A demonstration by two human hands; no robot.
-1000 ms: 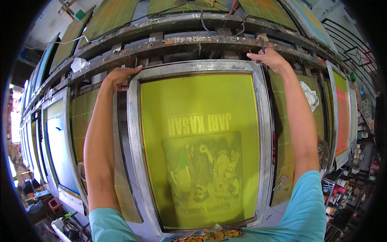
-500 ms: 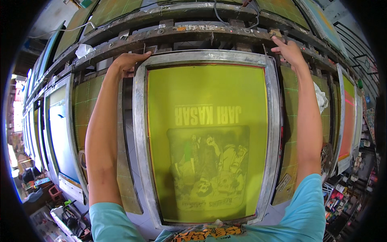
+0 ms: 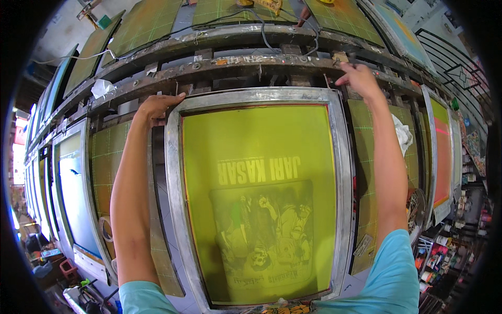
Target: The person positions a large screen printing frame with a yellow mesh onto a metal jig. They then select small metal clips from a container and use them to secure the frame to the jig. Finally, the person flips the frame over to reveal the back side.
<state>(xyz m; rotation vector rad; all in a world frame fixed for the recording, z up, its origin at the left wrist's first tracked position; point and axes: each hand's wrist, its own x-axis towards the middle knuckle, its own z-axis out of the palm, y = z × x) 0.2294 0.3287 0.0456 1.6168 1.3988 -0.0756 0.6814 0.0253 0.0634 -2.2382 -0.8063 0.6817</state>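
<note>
Watching down the head camera from my distant seat, I had both bare arms stretched out wide, and there, dead centre between them, lay the big screen frame (image 3: 259, 96), its pale metal rim around a yellow-green mesh (image 3: 251, 133)! Across that mesh I saw a line of upside-down lettering, and nearer the body a rounded rectangular picture of figures, also inverted. The near edge of the frame sat right by the person's shirt, its far edge just short of a dark, stained rail (image 3: 251, 70).

Over to the left hand (image 3: 154, 109): it was at the far left corner, thumb laid against the rim, the other fingers bent lower down beside it; how firmly they gripped, if at all, I could not tell. And the right hand (image 3: 361, 81)? Up past the far right corner, off the rim, fingers pointing at the rail just below a small tan block (image 3: 340, 56); whether they clasped anything there, I could not tell either.

Plenty around the pair! A green gridded board (image 3: 112, 157) ran beneath the left forearm, another board (image 3: 368, 125) flanked the frame on the right, and a crumpled white cloth (image 3: 402, 133) showed just beyond the right forearm. White paper (image 3: 103, 88) perched on the rail to the left, a dark cable (image 3: 261, 31) looped across the far side, and away right stood a red-pink screen (image 3: 443, 157)
</note>
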